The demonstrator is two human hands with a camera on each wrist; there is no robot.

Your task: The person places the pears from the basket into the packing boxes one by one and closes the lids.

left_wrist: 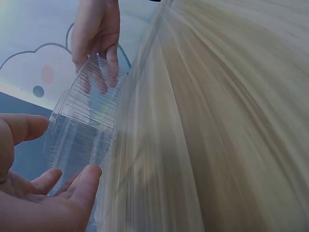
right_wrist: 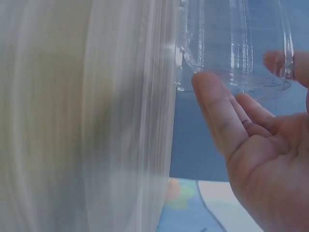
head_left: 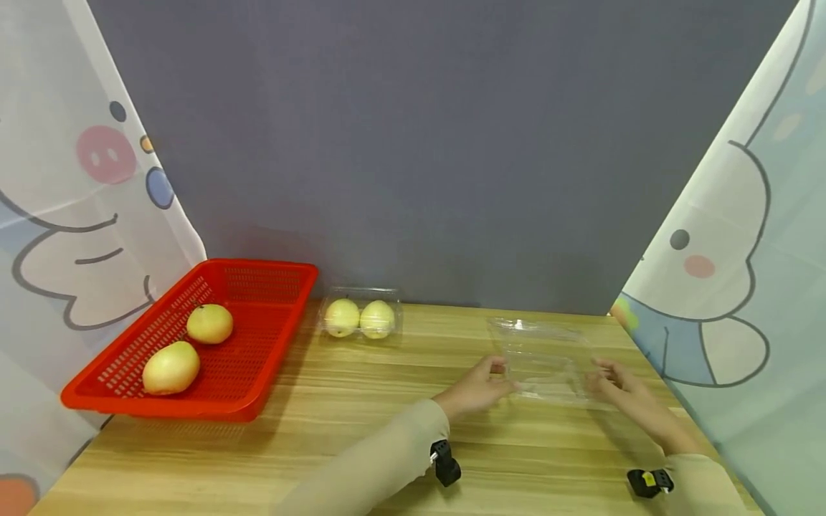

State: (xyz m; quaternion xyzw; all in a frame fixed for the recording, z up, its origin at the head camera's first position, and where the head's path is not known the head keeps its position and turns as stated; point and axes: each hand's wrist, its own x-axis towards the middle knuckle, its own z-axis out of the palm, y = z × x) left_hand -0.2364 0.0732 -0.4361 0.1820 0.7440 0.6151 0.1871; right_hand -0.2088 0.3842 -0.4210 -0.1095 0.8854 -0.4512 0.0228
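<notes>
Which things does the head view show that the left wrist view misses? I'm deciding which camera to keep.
Only the head view shows the red basket with two pears inside and the closed clear box of pears by the wall. Only the left wrist view shows the ribbing of the empty clear container up close. Both show that container between the left hand and right hand on the wooden table.
</notes>
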